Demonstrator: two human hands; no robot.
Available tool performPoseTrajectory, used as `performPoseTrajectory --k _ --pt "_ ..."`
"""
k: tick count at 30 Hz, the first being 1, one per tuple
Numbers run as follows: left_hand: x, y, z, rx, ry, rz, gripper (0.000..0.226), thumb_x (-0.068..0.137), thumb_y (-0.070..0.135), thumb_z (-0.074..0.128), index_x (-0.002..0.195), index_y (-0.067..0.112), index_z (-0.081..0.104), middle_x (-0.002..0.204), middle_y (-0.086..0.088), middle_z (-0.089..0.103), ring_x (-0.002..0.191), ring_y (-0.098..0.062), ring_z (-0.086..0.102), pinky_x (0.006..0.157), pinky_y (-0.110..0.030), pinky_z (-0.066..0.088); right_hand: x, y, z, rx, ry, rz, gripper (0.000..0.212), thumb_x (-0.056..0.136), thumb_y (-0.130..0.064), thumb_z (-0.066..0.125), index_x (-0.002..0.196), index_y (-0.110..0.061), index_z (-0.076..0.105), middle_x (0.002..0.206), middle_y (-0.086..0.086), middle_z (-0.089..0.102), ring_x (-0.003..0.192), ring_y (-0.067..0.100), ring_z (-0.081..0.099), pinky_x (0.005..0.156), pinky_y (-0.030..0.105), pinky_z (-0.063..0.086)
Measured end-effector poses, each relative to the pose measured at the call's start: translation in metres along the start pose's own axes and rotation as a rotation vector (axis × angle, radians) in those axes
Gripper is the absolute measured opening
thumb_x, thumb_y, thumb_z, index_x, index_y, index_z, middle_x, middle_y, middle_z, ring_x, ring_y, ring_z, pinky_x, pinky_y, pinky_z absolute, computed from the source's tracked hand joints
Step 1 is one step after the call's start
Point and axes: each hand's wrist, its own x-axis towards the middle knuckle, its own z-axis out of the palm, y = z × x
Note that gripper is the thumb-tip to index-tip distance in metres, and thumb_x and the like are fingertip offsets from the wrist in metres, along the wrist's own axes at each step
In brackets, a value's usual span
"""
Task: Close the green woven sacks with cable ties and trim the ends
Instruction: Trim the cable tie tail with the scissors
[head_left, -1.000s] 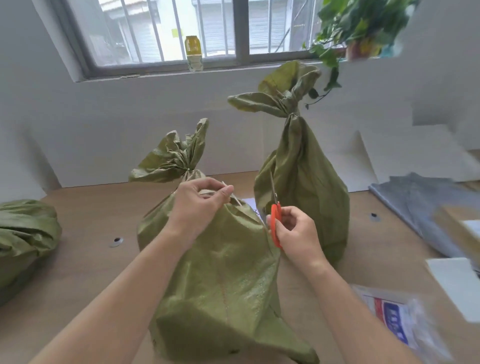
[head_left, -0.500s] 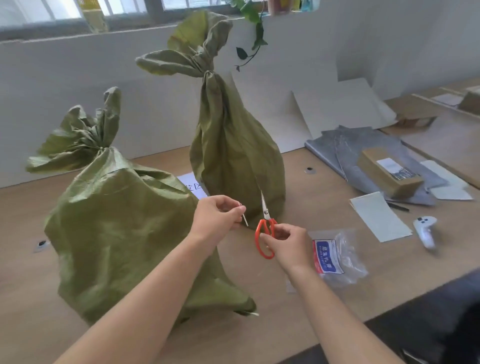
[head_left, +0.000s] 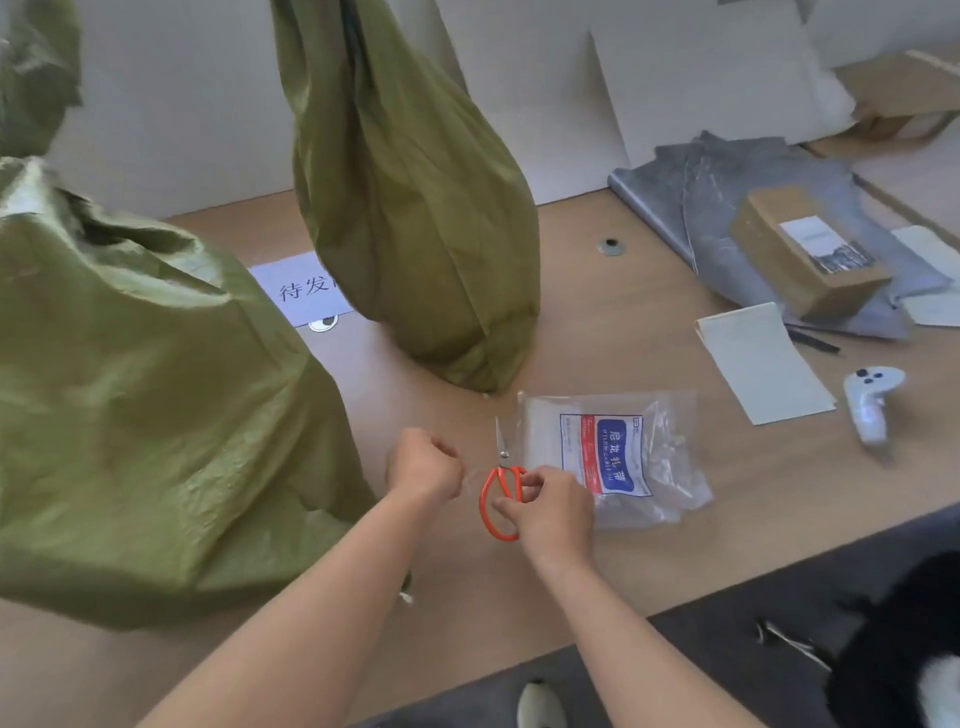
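Near green sack (head_left: 156, 405) stands at the left end of the bench (head_left: 597, 322). Its neck is out of frame, so the tie cannot be checked. Far sack (head_left: 415, 208) stands upright behind it, centre-left, with its base on a paper label (head_left: 296, 286); its neck is also cut off by the frame.

Left hand (head_left: 423, 467) is low over the bench, just right of the near sack, with the fingers curled in. Whether a cut-off tie end is pinched inside cannot be told; there is only a faint blur at the fingertips.

Right hand (head_left: 550, 512) is just beside it and grips the scissors (head_left: 501, 493) by the orange loops. The blades are closed and point away, and the tips overlap the edge of the cable-tie pack (head_left: 613, 457).

Judgement: both hands are off the sacks, so this looks like the gap between trimming and the next tie. To do this well:
- Lay the scissors flat with the blades shut, beside the pack and not on it.
- Keep the points away from the woven fabric.
- Drop any off-cut in one spot.
- Draw a single tie.

Far right: paper sheet (head_left: 763, 364), cardboard box (head_left: 805, 254), white controller (head_left: 870, 400).
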Motion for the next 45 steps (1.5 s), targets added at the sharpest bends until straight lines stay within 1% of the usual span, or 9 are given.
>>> performPoseTrajectory --k 8,14,21,27,30,33,38,41,45 --pt "0.043 -0.032 0.017 0.076 0.076 -0.035 0.021 0.072 0.010 0.083 0.059 0.023 0.072 0.072 -0.009 0.076 0.074 -0.033 0.077 0.076 -0.048 0.067 0.025 0.015 0.038 -0.101 -0.062 -0.013 0.021 0.081 -0.029 0.087 0.094 -0.019 0.074 0.094 0.003 0.076 0.092 0.025 0.071 0.078 0.033 0.052" --pt "0.038 -0.022 0.012 0.063 0.057 0.012 0.019 0.084 0.015 0.074 0.066 0.021 0.073 0.076 -0.005 0.077 0.082 -0.030 0.077 0.081 -0.040 0.065 0.033 0.017 0.051 -0.213 -0.073 0.001 0.014 0.086 -0.024 0.079 0.094 -0.014 0.071 0.092 0.008 0.073 0.092 0.032 0.070 0.074 0.035 0.050" --pt "0.027 0.011 -0.014 0.026 0.007 0.118 0.025 0.101 0.035 0.059 0.117 0.021 0.072 0.111 -0.003 0.074 0.103 -0.025 0.067 0.085 -0.031 0.050 0.041 -0.023 0.039 -0.283 -0.074 0.062 0.027 0.101 -0.030 0.062 0.106 -0.005 0.070 0.110 0.019 0.069 0.108 0.042 0.066 0.075 0.035 0.044" --pt "0.005 0.047 -0.038 -0.151 -0.052 0.197 0.040 0.106 0.044 0.051 0.138 0.022 0.060 0.139 -0.019 0.064 0.132 -0.037 0.058 0.110 -0.045 0.047 0.041 -0.078 0.011 0.029 -0.036 -0.113 0.039 0.101 -0.043 0.058 0.086 -0.014 0.078 0.087 0.002 0.077 0.091 0.028 0.066 0.073 0.034 0.044" --pt "-0.012 0.071 -0.059 -0.232 -0.071 0.268 0.045 0.108 0.043 0.049 0.148 0.022 0.053 0.140 0.002 0.061 0.134 -0.025 0.057 0.118 -0.045 0.042 0.037 -0.119 -0.007 0.172 -0.003 -0.144 0.047 0.102 -0.045 0.053 0.073 -0.010 0.067 0.064 0.001 0.063 0.078 0.030 0.059 0.068 0.037 0.043" --pt "-0.027 0.097 -0.091 -0.302 -0.045 0.346 0.044 0.109 0.043 0.048 0.148 0.024 0.053 0.127 0.015 0.055 0.136 -0.018 0.054 0.121 -0.043 0.039 0.030 -0.165 -0.028 0.210 0.019 -0.230 0.050 0.104 -0.045 0.050 0.074 -0.008 0.064 0.063 0.002 0.060 0.076 0.029 0.057 0.064 0.036 0.037" --pt "-0.056 0.131 -0.164 -0.371 0.078 0.493 0.040 0.109 0.043 0.048 0.141 0.021 0.057 0.127 0.010 0.060 0.132 -0.018 0.057 0.115 -0.040 0.045 0.002 -0.247 -0.050 0.250 0.005 -0.411 0.051 0.106 -0.041 0.048 0.072 -0.005 0.062 0.066 0.005 0.064 0.074 0.028 0.059 0.066 0.034 0.035" --pt "-0.073 0.145 -0.219 -0.396 0.181 0.543 0.021 0.110 0.039 0.048 0.120 0.027 0.062 0.112 0.015 0.062 0.123 -0.023 0.063 0.111 -0.044 0.050 -0.019 -0.293 -0.049 0.279 -0.030 -0.513 0.051 0.106 -0.039 0.048 0.067 -0.008 0.058 0.065 0.001 0.066 0.071 0.023 0.060 0.067 0.036 0.043" --pt "-0.086 0.144 -0.296 -0.463 0.301 0.572 0.018 0.109 0.042 0.049 0.112 0.029 0.061 0.107 0.013 0.061 0.113 -0.021 0.065 0.112 -0.050 0.049 -0.051 -0.353 -0.037 0.301 -0.088 -0.624 0.051 0.106 -0.037 0.049 0.060 -0.016 0.043 0.047 -0.010 0.045 0.058 0.013 0.043 0.061 0.032 0.037"
